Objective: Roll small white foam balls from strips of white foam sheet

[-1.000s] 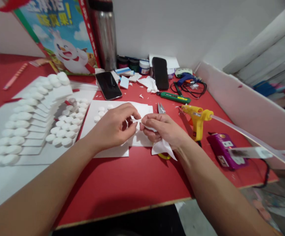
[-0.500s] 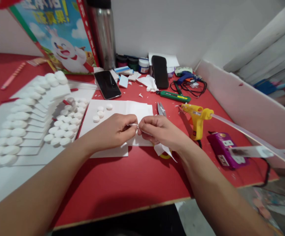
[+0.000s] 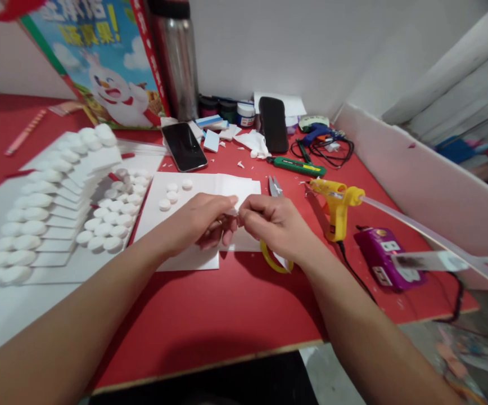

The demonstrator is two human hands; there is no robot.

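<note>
My left hand and my right hand meet above white paper sheets on the red table. Between their pinched fingertips is a small white piece, mostly hidden; it looks like paper. Several white discs lie on the sheet left of my hands. Scissors with yellow handles lie partly under my right hand. Farther left, many white discs sit in rows beside a fanned stack of white cards with paired discs at their ends.
A yellow glue gun and a purple box stand at the right. Behind are a green cutter, a phone, a dark phone-shaped object, a steel bottle, paint jars and a colourful box.
My left hand has turned, and its lower fingers now show. The white scrap hanging below my right hand is no longer visible there, and more of the yellow scissor handle shows.
</note>
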